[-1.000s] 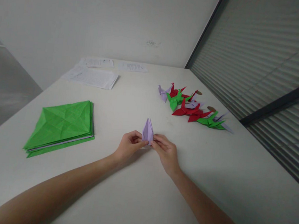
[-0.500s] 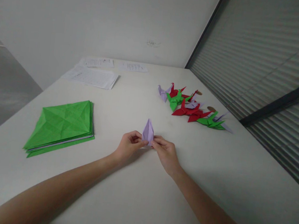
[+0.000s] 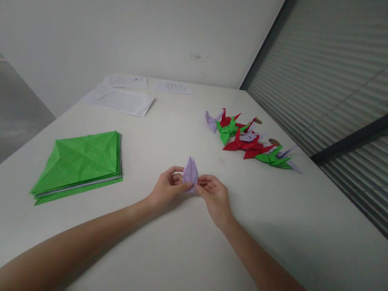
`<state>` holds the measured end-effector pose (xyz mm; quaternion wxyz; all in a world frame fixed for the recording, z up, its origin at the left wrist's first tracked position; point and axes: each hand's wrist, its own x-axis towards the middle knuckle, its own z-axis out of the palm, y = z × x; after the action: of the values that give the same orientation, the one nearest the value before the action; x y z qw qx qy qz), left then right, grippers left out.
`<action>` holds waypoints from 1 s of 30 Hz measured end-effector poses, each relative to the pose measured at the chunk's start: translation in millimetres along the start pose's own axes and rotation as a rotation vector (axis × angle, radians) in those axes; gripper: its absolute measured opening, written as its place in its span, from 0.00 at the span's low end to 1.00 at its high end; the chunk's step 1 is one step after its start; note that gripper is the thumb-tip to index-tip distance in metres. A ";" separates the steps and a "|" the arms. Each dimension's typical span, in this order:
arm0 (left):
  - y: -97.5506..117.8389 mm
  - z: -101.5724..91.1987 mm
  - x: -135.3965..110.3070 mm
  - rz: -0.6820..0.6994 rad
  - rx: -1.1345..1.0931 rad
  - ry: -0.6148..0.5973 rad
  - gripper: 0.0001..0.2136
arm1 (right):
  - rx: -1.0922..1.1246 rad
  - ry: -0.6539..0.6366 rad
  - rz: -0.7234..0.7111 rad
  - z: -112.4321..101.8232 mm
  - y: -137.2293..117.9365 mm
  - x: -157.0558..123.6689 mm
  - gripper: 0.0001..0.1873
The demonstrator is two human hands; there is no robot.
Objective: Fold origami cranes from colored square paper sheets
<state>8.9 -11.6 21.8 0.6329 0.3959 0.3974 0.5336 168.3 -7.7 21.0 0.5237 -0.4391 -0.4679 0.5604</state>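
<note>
A folded piece of lilac origami paper [image 3: 190, 171], narrow and diamond-like with two points upward, is held up between my hands at the middle of the white table [image 3: 155, 260]. My left hand [image 3: 168, 184] pinches its lower left side, thumb in front and fingers curled behind. At its lower right edge, my right hand [image 3: 215, 195] grips the paper between thumb and curled fingers. The fingertips behind the paper are partly hidden.
To the left lies a stack of creased green paper sheets [image 3: 85, 155] with a paler layer inside. Several red, green and lilac paper cranes [image 3: 245, 143] cluster at the right. Printed papers [image 3: 122, 101] lie at the back left. Window blinds [image 3: 341, 77] border the right edge.
The folded lilac paper has shifted slightly left and down, and its top points sit closer together. My right fingers have loosened a little; the left hand barely moved.
</note>
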 end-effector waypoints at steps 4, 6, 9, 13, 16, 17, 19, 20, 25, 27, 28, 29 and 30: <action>0.7 -2.1 1.5 -0.027 0.059 -0.012 0.19 | -0.037 -0.032 -0.028 0.9 -3.4 -1.3 0.16; 1.1 -2.7 1.7 -0.029 0.073 -0.013 0.19 | -0.030 -0.030 -0.040 1.8 -3.0 -1.4 0.16; 1.6 -3.4 1.7 -0.032 0.097 -0.009 0.19 | -0.026 -0.019 -0.034 2.2 -1.0 -1.0 0.16; 1.4 -3.5 2.0 -0.033 0.135 0.007 0.21 | -0.008 -0.040 -0.022 0.1 0.1 -0.4 0.18; 1.4 -2.7 2.5 -0.047 0.130 0.005 0.22 | 0.022 -0.063 0.000 -1.5 -0.1 0.2 0.22; 1.4 -2.4 2.5 -0.052 0.124 0.002 0.22 | 0.029 -0.066 0.019 -1.8 0.2 0.5 0.23; 1.1 -2.1 2.6 -0.058 0.117 -0.005 0.22 | 0.044 -0.070 0.072 -1.9 1.2 1.0 0.25; 0.8 -2.2 2.6 -0.058 0.118 -0.007 0.21 | 0.044 -0.079 0.101 -1.9 1.9 1.3 0.25; -1.1 -3.0 2.6 -0.042 0.143 -0.021 0.21 | -0.069 -0.145 0.168 -3.5 3.0 2.4 0.19; -0.3 -2.9 2.2 -0.036 0.142 -0.048 0.20 | -0.098 -0.145 0.151 -5.3 2.1 3.1 0.19; 0.5 -2.8 1.9 -0.036 0.136 -0.064 0.19 | -0.106 -0.150 0.142 -6.1 1.6 3.5 0.19; 1.5 -2.8 1.5 -0.040 0.128 -0.081 0.19 | -0.114 -0.161 0.137 -6.8 1.1 3.8 0.19; 2.5 -2.8 1.2 -0.045 0.120 -0.095 0.19 | -0.120 -0.175 0.134 -7.2 0.7 3.9 0.20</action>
<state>5.5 -9.9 22.9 0.6381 0.4487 0.4072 0.4751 175.0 -3.3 19.0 0.4151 -0.4493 -0.5141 0.6013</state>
